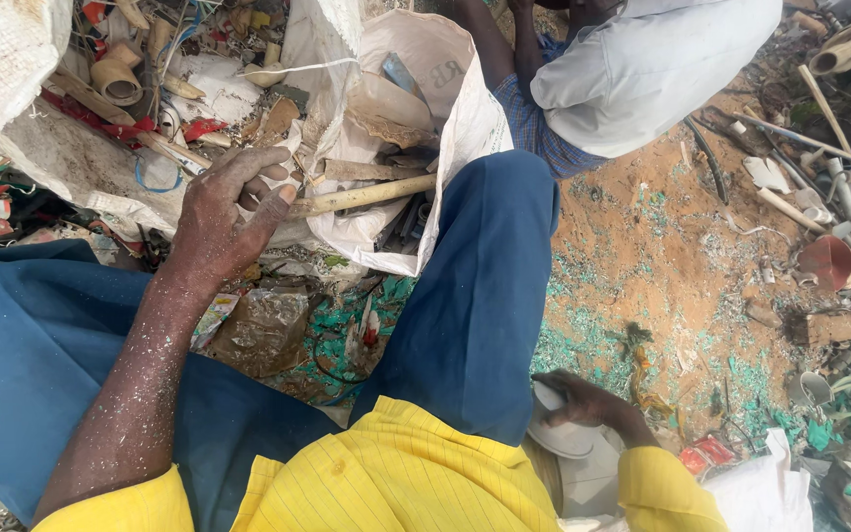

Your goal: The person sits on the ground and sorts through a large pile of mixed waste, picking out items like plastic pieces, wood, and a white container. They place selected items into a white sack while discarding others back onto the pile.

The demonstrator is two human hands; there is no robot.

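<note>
My left hand, dusted with white flecks, reaches forward with its fingers curled around the end of a long pale plastic pipe piece. The pipe lies across the mouth of a white woven sack stuffed with plastic scrap. Low at the right, beside my blue-trousered leg, my right hand grips a round white plastic piece. My sleeves are yellow.
A second woven sack with mixed plastic scrap lies at the upper left. Another person in a white shirt sits opposite. Pale pipes and fittings litter the sandy ground at the right, with green shards scattered about.
</note>
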